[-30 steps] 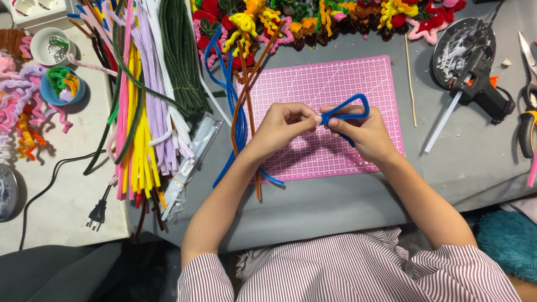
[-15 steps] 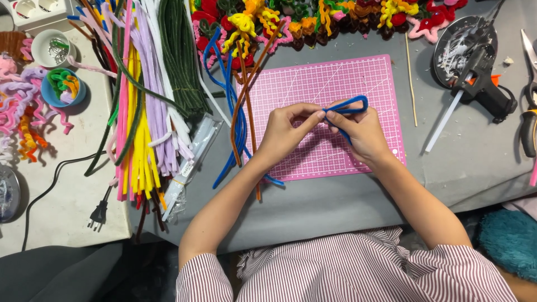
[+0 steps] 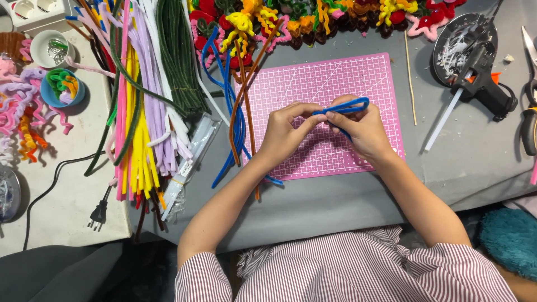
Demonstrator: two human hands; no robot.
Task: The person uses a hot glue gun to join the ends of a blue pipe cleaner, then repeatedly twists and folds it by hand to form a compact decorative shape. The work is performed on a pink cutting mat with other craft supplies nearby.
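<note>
Pinching the blue pipe cleaner (image 3: pixel 348 106) between left hand (image 3: pixel 285 131) and right hand (image 3: pixel 363 128), both grips closed on it; looks light, bendy, best held near the fold.

Over a pink gridded cutting mat (image 3: pixel 335 78) on the grey counter (image 3: pixel 447 168), the left hand (image 3: pixel 285 134) and right hand (image 3: pixel 363 131) pinch a bent blue fuzzy pipe cleaner (image 3: pixel 349 106). Long pipe cleaners in many colours (image 3: pixel 140 112) lie to the left, a black glue gun (image 3: pixel 481 84) to the right.
</note>
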